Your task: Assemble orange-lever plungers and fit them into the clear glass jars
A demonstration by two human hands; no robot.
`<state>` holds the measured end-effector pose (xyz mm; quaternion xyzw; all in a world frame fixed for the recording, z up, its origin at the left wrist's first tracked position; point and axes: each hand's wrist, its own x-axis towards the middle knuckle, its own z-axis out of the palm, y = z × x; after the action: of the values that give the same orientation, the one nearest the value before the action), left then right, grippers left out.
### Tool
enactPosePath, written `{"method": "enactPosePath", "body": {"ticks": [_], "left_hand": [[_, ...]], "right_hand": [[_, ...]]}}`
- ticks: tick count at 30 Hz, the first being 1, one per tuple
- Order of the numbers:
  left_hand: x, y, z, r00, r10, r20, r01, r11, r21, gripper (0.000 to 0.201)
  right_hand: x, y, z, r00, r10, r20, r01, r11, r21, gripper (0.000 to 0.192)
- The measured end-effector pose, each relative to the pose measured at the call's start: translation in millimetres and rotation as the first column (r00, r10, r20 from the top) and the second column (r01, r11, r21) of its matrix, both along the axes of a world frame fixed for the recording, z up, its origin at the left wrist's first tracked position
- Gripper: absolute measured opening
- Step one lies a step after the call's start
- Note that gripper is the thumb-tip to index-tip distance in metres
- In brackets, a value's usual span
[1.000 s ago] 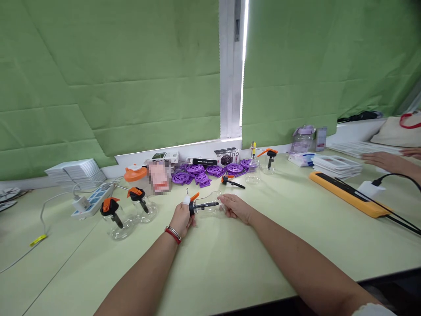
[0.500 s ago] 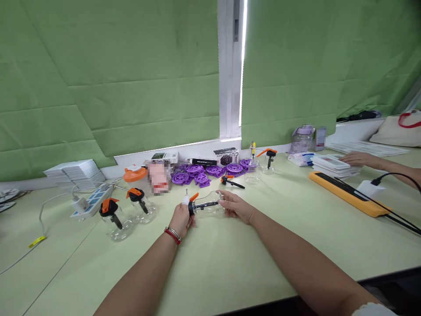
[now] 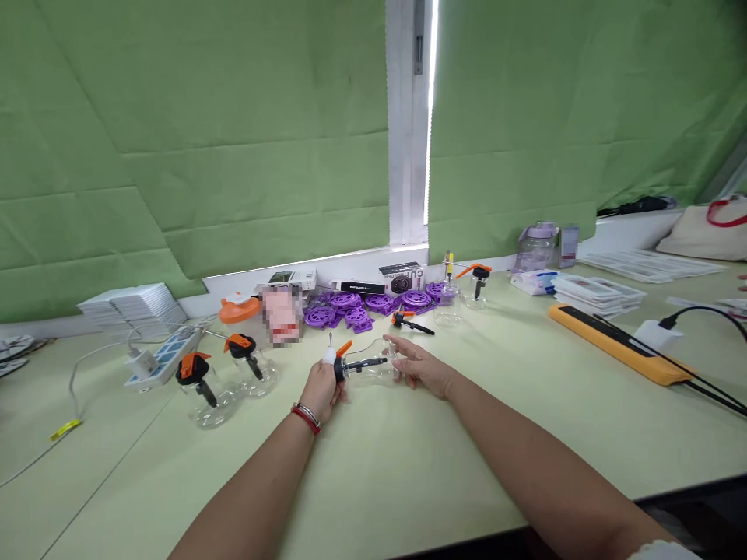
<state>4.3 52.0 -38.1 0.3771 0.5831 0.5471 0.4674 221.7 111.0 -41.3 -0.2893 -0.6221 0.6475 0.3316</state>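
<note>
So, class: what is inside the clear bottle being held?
A black tube runs inside the bottle from its cap. Whether it holds liquid cannot be told.

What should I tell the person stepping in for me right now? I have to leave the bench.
Left hand: grip on the black-and-orange pump head of the clear bottle, which lies on its side on the table.
Right hand: steadying the bottle's body.
Done: two capped bottles stand at left.
Left: one loose pump head lies by the purple parts; more bottles behind.
</note>
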Motion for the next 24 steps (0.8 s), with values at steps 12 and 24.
{"method": "enactPosePath", "body": {"ticks": [12, 24], "left_hand": [[0, 1, -1.5, 1.000, 0.000, -0.002, 0.000, 1.000, 0.003, 0.036], [0, 0, -0.6, 1.000, 0.006, 0.001, -0.006, 1.000, 0.006, 0.037]], "right_hand": [[-8, 6, -8.8, 0.996, -0.065, 0.065, 0.067, 0.998, -0.022, 0.051], [-11, 6, -8.8, 0.990, -0.063, 0.124, 0.061, 0.998, 0.019, 0.053]]}}
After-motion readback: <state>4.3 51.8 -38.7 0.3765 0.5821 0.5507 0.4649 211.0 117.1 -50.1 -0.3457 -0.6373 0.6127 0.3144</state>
